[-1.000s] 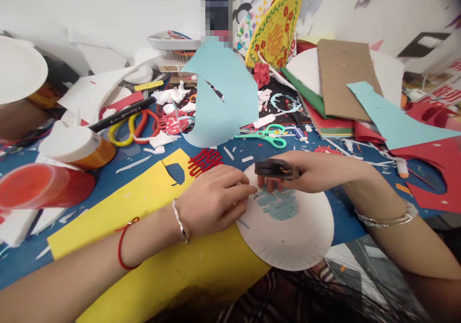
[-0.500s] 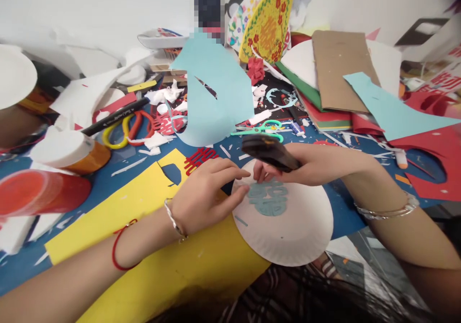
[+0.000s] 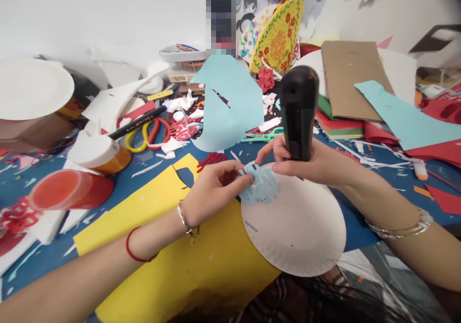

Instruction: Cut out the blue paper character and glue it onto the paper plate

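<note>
The upper-left rim of the white paper plate is covered by a pale blue cut-out, whose edge is hidden by the left hand. Above the plate, the lower end of a black handle is concealed by the right hand. Beyond the plate, green scissors are partly blocked by that handle, and a shape is blurred into squares. Far left of the plate, a red cut-out is cropped by the picture's edge. A speck on the plate is too small to be identified.
</note>
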A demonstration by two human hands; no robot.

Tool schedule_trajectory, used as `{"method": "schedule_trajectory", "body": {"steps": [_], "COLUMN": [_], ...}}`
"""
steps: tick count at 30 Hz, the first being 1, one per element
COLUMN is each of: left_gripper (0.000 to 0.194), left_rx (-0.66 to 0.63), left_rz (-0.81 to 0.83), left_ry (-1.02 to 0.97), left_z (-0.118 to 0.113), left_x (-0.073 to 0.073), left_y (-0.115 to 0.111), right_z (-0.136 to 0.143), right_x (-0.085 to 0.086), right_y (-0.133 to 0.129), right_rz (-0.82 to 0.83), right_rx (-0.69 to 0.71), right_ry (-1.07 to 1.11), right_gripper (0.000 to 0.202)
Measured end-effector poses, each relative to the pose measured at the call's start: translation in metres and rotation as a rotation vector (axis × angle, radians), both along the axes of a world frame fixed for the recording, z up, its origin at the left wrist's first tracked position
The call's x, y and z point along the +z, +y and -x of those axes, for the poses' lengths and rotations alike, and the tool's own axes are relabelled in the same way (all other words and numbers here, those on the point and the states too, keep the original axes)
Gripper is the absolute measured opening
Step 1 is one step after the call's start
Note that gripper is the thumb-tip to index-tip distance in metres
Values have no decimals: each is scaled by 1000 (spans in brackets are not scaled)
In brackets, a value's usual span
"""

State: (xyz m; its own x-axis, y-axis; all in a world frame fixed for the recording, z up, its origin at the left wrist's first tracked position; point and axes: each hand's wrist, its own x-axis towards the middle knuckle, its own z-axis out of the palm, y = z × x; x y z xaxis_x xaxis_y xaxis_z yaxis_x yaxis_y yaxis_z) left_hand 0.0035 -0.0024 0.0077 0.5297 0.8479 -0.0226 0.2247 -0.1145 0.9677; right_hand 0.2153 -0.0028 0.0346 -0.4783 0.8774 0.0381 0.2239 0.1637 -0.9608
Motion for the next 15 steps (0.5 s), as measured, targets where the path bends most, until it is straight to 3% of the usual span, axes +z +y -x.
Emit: {"method": "schedule_trajectory", "body": {"steps": [6,15], "left_gripper": [21,22], "left_rx": [-16,-36], "left_rz": [14,32], "left_ry": [-24,-69], "left_z": [-1,1], "left_x": [0,6], "left_y": [-5,-4], "right_z": [17,18], "right_x": [-12,-14], "right_y": [-3,-4], "right_rz": [9,115], "right_rx": [-23,-27], "right_ry": [-10,112], "right_gripper": [36,35]}}
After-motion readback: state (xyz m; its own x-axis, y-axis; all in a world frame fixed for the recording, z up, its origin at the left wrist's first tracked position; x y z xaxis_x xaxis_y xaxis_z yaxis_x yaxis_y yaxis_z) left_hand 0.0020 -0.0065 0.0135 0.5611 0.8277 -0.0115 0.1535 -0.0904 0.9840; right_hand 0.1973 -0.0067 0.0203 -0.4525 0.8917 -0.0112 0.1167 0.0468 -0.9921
